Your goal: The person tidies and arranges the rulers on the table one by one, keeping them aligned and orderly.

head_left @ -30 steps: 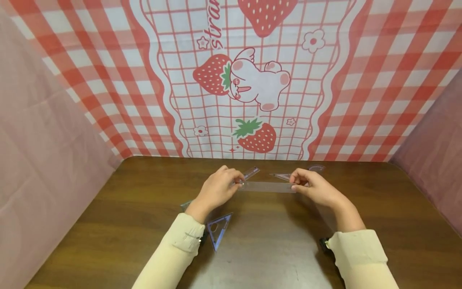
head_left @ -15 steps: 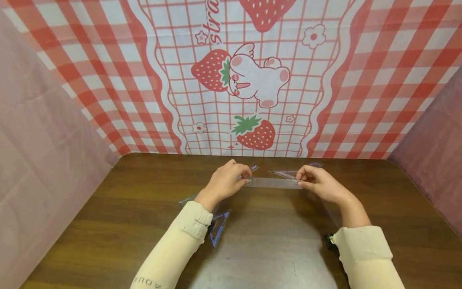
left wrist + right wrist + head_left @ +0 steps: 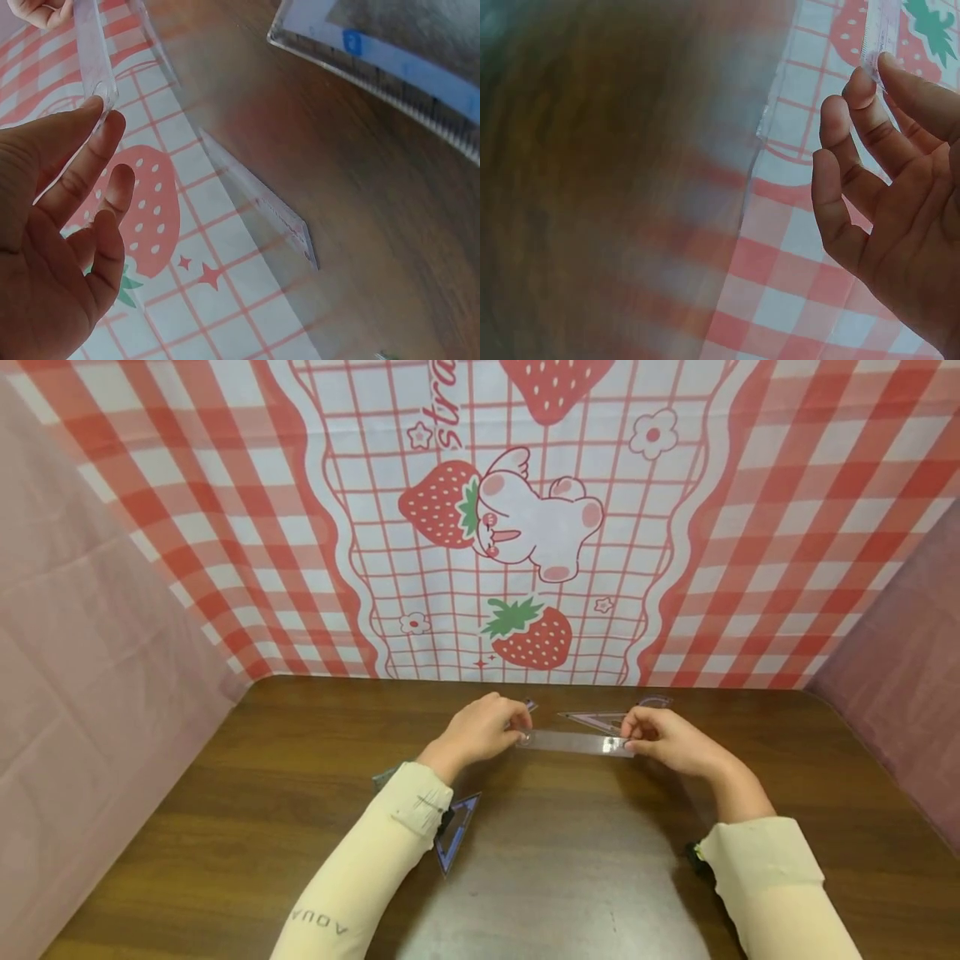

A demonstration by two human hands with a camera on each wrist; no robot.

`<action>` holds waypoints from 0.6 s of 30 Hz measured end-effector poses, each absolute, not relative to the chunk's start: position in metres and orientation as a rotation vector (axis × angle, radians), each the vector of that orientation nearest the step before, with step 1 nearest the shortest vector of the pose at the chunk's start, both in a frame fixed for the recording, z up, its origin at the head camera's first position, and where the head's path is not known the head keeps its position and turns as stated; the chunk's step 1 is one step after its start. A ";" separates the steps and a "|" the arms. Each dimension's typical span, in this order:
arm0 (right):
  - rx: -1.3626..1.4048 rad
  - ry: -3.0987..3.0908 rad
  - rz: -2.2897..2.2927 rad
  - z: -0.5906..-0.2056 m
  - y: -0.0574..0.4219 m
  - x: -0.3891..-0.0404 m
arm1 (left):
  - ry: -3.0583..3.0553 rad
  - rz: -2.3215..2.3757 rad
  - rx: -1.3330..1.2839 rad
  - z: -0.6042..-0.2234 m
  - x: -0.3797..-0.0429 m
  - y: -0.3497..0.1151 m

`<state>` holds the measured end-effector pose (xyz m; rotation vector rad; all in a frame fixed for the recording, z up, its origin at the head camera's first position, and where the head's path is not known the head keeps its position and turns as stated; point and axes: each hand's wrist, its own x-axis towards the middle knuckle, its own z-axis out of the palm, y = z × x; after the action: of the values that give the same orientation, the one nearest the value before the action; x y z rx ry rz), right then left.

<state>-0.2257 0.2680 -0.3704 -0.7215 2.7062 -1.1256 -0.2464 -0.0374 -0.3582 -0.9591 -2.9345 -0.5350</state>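
Note:
A clear plastic ruler (image 3: 573, 742) is held level above the table's far half, stretched between both hands. My left hand (image 3: 486, 728) pinches its left end between thumb and index finger; the left wrist view shows that pinch close to the hole in the ruler (image 3: 93, 52), the other fingers loosely bent. At the opposite end my right hand (image 3: 670, 741) pinches the ruler (image 3: 882, 34) between thumb and fingertip, as the right wrist view shows. Behind the right hand lies a purple-edged set square (image 3: 581, 718). Another blue-purple set square (image 3: 460, 833) lies partly hidden by the left sleeve.
A curved purple-tinted piece (image 3: 658, 701), like a protractor, lies behind the right hand. A small ruler-like strip (image 3: 532, 705) shows past the left hand. A greenish clear piece (image 3: 384, 779) lies left of the left forearm. A checked strawberry cloth (image 3: 420, 585) rises behind the wooden table (image 3: 570, 893).
Both hands have shifted slightly right with the ruler between them. The small strip behind the left hand is now mostly covered. The pinching grips look the same.

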 end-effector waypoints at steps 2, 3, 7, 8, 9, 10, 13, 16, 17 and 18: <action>-0.718 2.678 -1.113 -0.371 0.268 -0.226 | -2.953 -0.528 -0.973 -0.359 -0.248 -0.037; -0.714 2.666 -1.109 -0.371 0.268 -0.226 | -2.959 -0.524 -0.978 -0.359 -0.248 -0.036; -0.704 2.641 -1.099 -0.371 0.267 -0.226 | -2.980 -0.521 -0.987 -0.360 -0.249 -0.036; -0.701 2.639 -1.095 -0.371 0.266 -0.227 | -2.983 -0.525 -0.988 -0.360 -0.250 -0.037; -0.707 2.636 -1.091 -0.370 0.266 -0.227 | -2.984 -0.533 -0.993 -0.361 -0.250 -0.037; -0.708 2.633 -1.085 -0.370 0.265 -0.228 | -2.984 -0.540 -0.997 -0.362 -0.251 -0.037; -0.704 2.626 -1.064 -0.370 0.265 -0.230 | -2.989 -0.554 -1.012 -0.366 -0.253 -0.037; -0.714 2.611 -1.047 -0.369 0.263 -0.231 | -3.007 -0.555 -1.010 -0.369 -0.256 -0.037; -0.721 2.604 -1.042 -0.369 0.262 -0.232 | -3.015 -0.554 -1.007 -0.370 -0.256 -0.037; -0.730 2.599 -1.031 -0.369 0.262 -0.232 | -3.020 -0.551 -1.002 -0.370 -0.256 -0.037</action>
<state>-0.2322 0.2617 -0.3686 -0.7297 2.5995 -1.0315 -0.2563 -0.0369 -0.3703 -1.0024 -3.0202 -0.5513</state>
